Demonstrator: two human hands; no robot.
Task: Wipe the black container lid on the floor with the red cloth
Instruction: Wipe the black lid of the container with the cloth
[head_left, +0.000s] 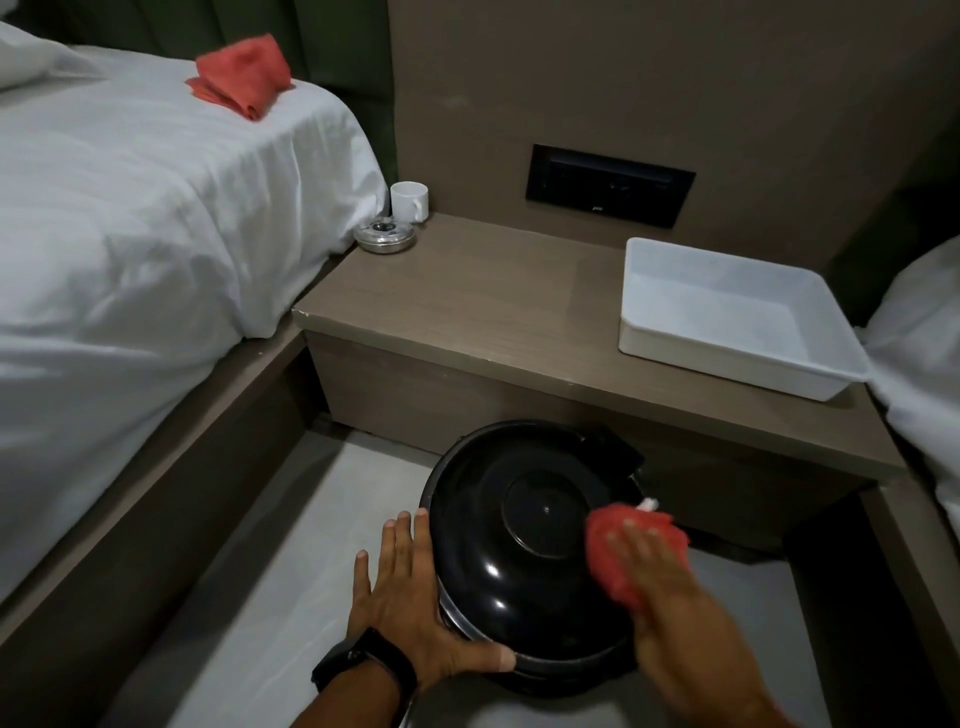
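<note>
A round black container lid (530, 530), glossy and domed, sits on the grey floor in front of the bedside table. My left hand (410, 597) lies flat against its left rim, thumb hooked along the front edge, fingers spread. My right hand (660, 587) presses a crumpled red cloth (618, 551) onto the lid's right side; the hand is motion-blurred. A second red cloth (241, 75) lies folded on the bed.
A white-sheeted bed (130, 234) runs along the left. The brown bedside table (467, 306) carries a white tray (727, 317), a white mug (410, 200) and a metal ashtray (384, 236). More white bedding (924, 353) hangs at right. A black socket panel (608, 184) sits on the wall.
</note>
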